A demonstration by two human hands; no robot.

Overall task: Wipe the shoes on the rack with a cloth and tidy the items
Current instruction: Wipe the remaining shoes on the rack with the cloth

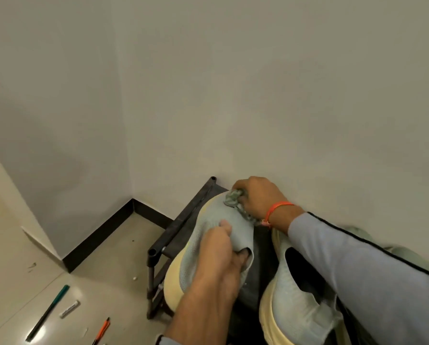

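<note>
Shoe held at collar by left hand, right hand apparently gripping cloth on toe.

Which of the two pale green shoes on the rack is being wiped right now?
The left shoe: the left hand grips its collar while the right hand presses a cloth on its toe. The right shoe lies untouched.

floor: green pen — white marker beside it | orange pen nearer | black skirting

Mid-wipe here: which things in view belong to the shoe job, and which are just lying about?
In the job:
held shoe
cloth
second shoe
rack
left hand
right hand

Lying about, on the floor:
green pen
white marker
orange pen
</note>
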